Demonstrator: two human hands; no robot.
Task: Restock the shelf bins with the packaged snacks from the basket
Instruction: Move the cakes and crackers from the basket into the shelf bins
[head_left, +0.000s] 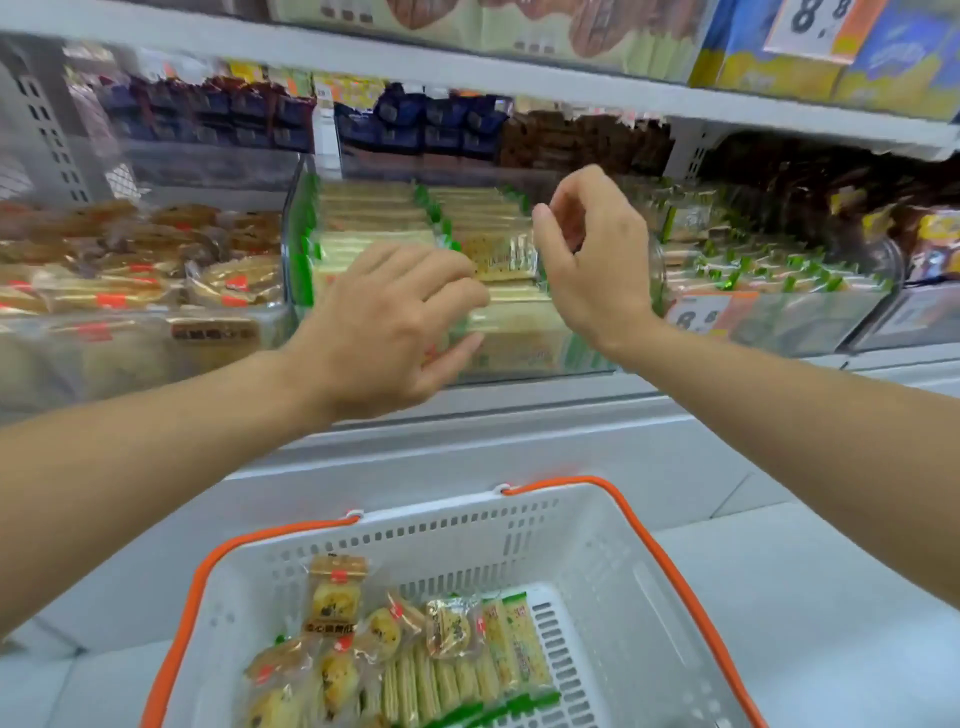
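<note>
A clear shelf bin (298, 244) holds rows of green-edged cracker packs (514, 322). My left hand (384, 322) rests over the front rows, fingers spread and touching the packs. My right hand (592, 254) hovers at the bin's right side, fingers curled with the thumb near one upright cracker pack (501, 257); whether it grips that pack is unclear. Below, a white basket (613, 561) with orange handles holds more green cracker packs (467, 670) and round pastry packs (332, 597).
Left of the cracker bin is a bin of flat brown pastries (135, 260). To the right lies another bin of green packs (753, 254) with an orange price tag (701, 314). Dark blue and brown packs fill the shelf above. A white ledge (467, 431) runs below the bins.
</note>
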